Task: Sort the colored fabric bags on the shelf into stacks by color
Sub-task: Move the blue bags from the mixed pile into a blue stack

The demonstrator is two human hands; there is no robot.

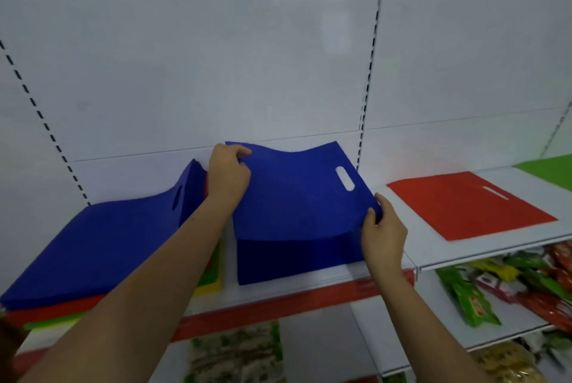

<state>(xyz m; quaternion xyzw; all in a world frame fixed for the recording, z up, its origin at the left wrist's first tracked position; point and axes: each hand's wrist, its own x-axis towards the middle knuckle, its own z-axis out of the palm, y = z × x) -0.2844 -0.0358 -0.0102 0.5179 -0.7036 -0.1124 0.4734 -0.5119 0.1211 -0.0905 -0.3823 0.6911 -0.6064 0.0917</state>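
A blue fabric bag [297, 194] with a white cut-out handle hangs curved above a flat blue bag [294, 262] on the white shelf [439, 254]. My left hand [227, 173] pinches its far left corner, and my right hand [382, 231] pinches its near right corner. At the left lies a mixed pile [102, 246] topped by a blue bag, with red, yellow and green edges showing beneath it. A red bag [470, 206] lies flat at the right, and a green bag [548, 169] shows at the far right edge.
A white back panel [216, 73] with slotted uprights rises behind the shelf. The shelf front carries a red strip [278, 308]. Lower shelves hold packaged snacks [501, 286] in green, red and yellow wrappers.
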